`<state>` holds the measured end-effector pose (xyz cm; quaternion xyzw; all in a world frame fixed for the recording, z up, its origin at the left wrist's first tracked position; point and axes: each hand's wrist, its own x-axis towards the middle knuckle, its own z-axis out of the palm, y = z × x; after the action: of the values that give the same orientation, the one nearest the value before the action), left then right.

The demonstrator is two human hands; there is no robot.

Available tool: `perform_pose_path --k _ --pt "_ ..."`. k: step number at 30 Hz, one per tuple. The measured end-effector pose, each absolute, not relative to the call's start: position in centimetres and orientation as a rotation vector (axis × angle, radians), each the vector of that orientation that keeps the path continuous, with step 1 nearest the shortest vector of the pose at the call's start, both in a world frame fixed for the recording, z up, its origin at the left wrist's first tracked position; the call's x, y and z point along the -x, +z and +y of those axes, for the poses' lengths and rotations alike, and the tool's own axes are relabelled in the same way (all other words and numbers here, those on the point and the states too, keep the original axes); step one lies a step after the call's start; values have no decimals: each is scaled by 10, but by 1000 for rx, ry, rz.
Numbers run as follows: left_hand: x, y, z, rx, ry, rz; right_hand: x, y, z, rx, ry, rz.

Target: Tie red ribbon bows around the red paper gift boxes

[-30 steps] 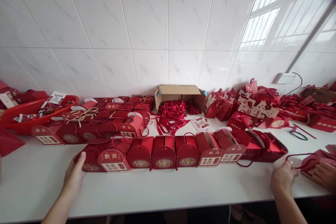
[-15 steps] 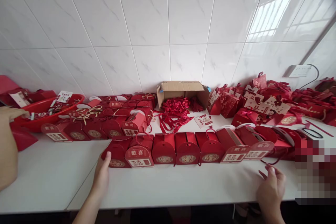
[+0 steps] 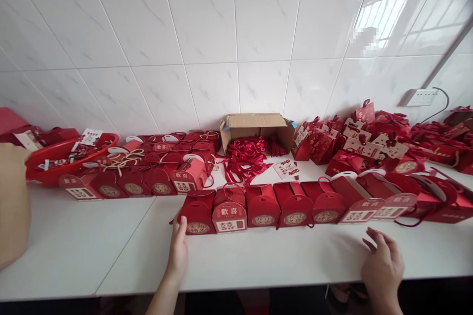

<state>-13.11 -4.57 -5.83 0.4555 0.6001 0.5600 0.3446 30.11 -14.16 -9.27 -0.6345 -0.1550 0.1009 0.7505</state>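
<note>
The row of boxes [image 3: 293,206] stands on the table [image 3: 258,261]. Left hand [image 3: 178,251]: fingers [image 3: 182,229] flat against the end box [image 3: 197,215], gripping nothing. Right hand [image 3: 382,266]: spread, empty, near the row. The boxes are probably light, thin card and crushable; press low on the end walls.

An open brown cardboard box [image 3: 258,125] is laid on its side at the far middle of the white table [image 3: 74,241], with loose red ribbons [image 3: 246,157] spilled from it. A red plastic basin [image 3: 44,174] is set far left. Red paper gift bags [image 3: 369,142] are heaped far right, below a white wall socket [image 3: 419,98] on the white tiled wall [image 3: 185,34].
</note>
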Motion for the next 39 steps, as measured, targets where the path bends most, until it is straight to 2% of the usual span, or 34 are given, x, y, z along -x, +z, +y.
perform_pose_path --k 9,19,29,34,39 --pt "75 -50 -54 -968 1415 1358 -303 -99 -142 1412 237 -361" --pt "15 -46 -64 -1017 1361 1091 -276 -86 -144 1511 205 -568" --pt "-21 -44 -67 -1275 1184 1161 -162 -61 -145 1187 765 -1220" --pt "-31 -38 -69 -1280 1095 1088 -127 -66 -139 1157 1012 -1246" --pt "-42 -32 -71 -1277 1031 971 -124 -83 -128 1147 1047 -1182"
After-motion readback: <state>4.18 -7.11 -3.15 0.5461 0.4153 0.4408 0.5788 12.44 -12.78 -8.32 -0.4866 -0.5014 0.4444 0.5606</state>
